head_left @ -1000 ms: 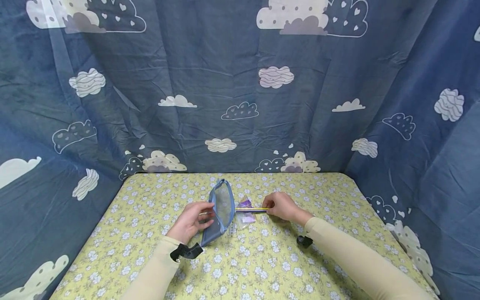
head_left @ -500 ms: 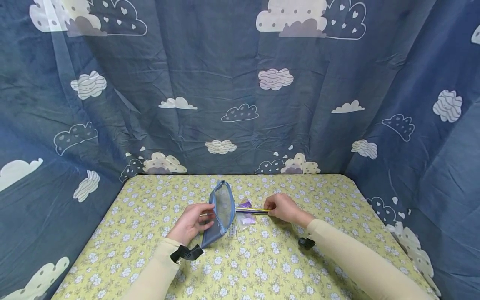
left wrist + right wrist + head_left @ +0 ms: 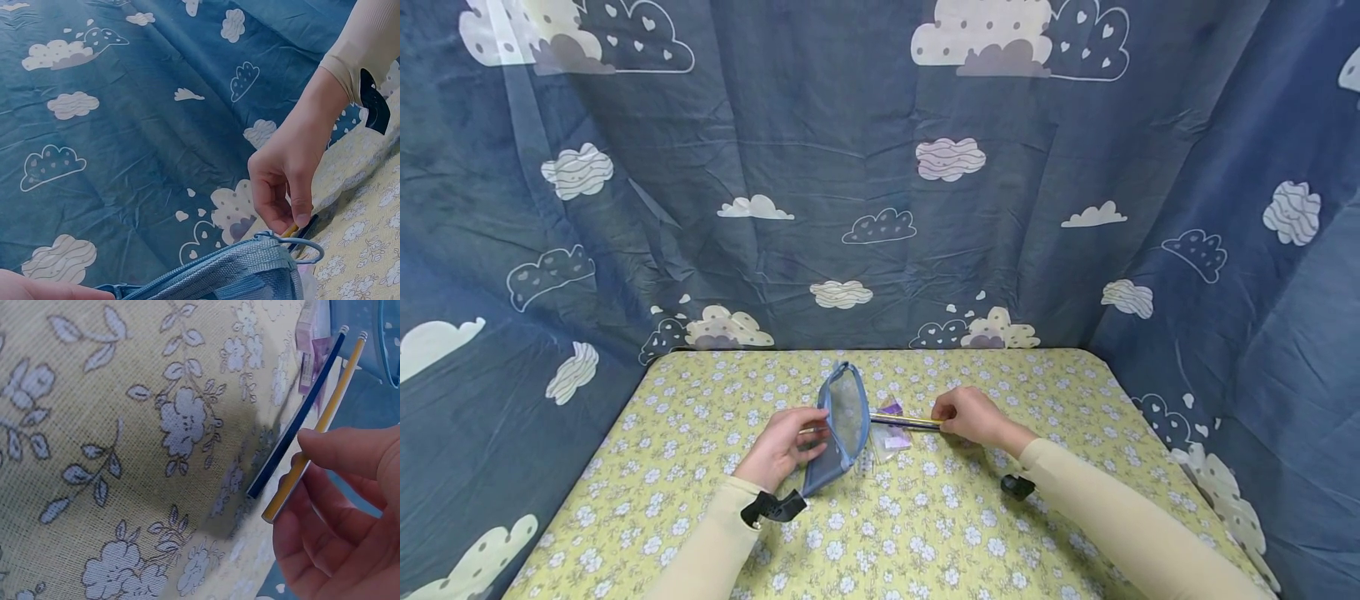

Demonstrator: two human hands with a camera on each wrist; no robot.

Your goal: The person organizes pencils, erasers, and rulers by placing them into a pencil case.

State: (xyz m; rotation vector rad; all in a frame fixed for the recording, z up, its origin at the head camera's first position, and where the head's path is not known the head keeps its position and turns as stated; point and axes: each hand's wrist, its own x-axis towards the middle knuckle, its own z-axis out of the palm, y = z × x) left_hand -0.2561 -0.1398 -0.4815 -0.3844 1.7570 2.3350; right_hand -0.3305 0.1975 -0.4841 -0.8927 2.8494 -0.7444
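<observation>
My left hand (image 3: 784, 442) holds the near-left side of a blue zippered pencil case (image 3: 824, 467), with finger and thumb at its rim. The case's mouth gapes toward the right, showing a pale mesh-like side. Opposite it, my right hand (image 3: 973, 417) pinches a yellow pencil (image 3: 331, 412) and a blue pencil (image 3: 300, 414) between thumb and fingers. Both pencils lie almost level, their far ends pointing at the case mouth. In the left wrist view the case (image 3: 250, 269) hides most of their length.
Small clear packets with purple and pink parts (image 3: 893, 437) lie on the table beneath the pencils, right of the case. A flowered yellow cloth (image 3: 1015, 533) covers the table. A dark blue cloud-print curtain (image 3: 880, 167) stands behind and at both sides.
My right hand has shifted slightly to the right with the pencils, whose near ends now tilt a little lower in the head view. The left hand and case have stayed in place.
</observation>
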